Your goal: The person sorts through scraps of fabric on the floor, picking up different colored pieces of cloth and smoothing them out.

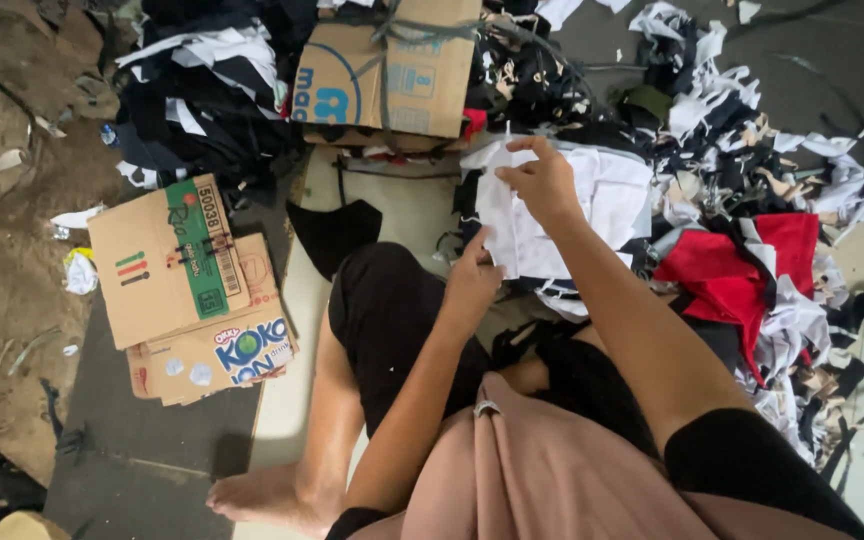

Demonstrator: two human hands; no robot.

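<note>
I sit on the floor with my knees bent. My right hand (542,178) pinches the upper edge of a white piece of cloth (517,235) and holds it up in front of me. My left hand (474,275) grips the same cloth at its lower left edge. Behind the cloth lies a stack of white fabric pieces (617,195). A red cloth (727,270) lies just right of my right forearm.
A heap of black, white and red fabric scraps (752,150) spreads to the right. A cardboard box (392,70) stands ahead, dark clothes (207,90) to its left. Flattened cardboard boxes (187,290) lie at left. My bare foot (272,495) rests at the bottom.
</note>
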